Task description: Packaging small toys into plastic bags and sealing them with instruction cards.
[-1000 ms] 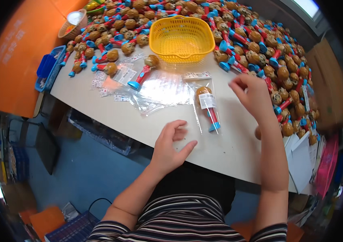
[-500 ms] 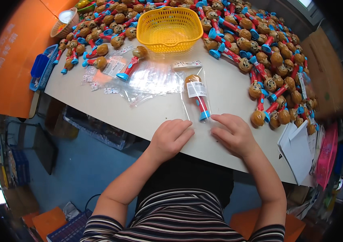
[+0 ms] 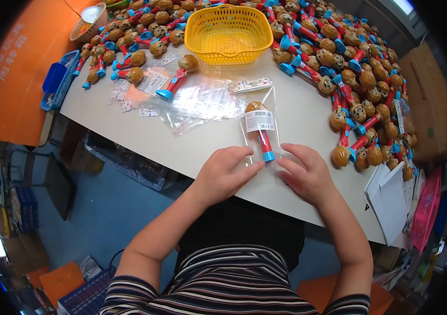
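A red-handled toy (image 3: 266, 144) with a round brown head and a blue foot lies in a clear plastic bag (image 3: 274, 113). The bag has a printed header strip at its far end, and a white label (image 3: 260, 120) crosses the toy below its head. My left hand (image 3: 226, 170) is at the near left edge of the bag, thumb and forefinger spread, its thumb close to the blue foot. At the near right edge is my right hand (image 3: 307, 172), also with fingers apart. Some fingertips touch or nearly touch the film; the rest of the fingers are curled out of sight.
A yellow basket (image 3: 229, 55) stands beyond the bag. Similar toys (image 3: 368, 79) are heaped at the back and right. Flat clear bags (image 3: 202, 100) and one loose toy (image 3: 177, 79) lie to the left. A blue basket (image 3: 59, 79) and white papers (image 3: 386, 202) sit near the table's edges.
My left thumb has moved right, toward the toy's foot, and its fingers have spread. My right fingers have shifted slightly. The toy's label now faces up more squarely.
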`<state>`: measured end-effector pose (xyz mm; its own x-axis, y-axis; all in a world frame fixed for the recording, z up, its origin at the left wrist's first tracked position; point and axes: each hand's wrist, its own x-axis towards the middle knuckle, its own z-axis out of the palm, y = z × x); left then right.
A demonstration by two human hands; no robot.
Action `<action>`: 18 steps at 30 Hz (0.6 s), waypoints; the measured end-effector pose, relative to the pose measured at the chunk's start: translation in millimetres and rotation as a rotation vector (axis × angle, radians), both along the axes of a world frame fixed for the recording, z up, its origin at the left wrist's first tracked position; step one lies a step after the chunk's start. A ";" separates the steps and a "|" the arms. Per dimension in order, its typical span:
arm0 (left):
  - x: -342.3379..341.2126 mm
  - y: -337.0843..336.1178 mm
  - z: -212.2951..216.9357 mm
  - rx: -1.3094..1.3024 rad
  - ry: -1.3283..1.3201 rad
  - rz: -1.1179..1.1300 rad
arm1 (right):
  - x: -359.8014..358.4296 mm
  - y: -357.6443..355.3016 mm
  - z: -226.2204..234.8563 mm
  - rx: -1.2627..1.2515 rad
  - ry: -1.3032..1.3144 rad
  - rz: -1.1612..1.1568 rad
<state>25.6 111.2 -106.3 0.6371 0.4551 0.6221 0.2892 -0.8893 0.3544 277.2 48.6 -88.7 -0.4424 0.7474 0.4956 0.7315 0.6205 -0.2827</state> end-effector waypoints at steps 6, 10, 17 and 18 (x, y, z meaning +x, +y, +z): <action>-2.8 1.2 -2.3 -0.042 0.025 -0.038 | -4.5 2.1 -1.8 0.044 -0.072 0.078; -4.9 0.4 -2.1 -0.036 0.018 -0.065 | -4.6 1.2 2.4 0.056 -0.018 0.073; -6.5 -8.8 4.5 -0.499 -0.048 0.027 | -3.7 -2.9 -4.6 -0.224 0.251 0.048; -5.7 -10.1 5.8 -0.500 -0.048 0.027 | -5.1 -3.7 -4.5 -0.339 0.371 0.012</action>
<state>19.9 101.1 -100.5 0.5970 0.7208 0.3522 0.2824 -0.5997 0.7487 272.1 44.8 -93.1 -0.2919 0.8898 0.3508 0.5372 0.4559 -0.7096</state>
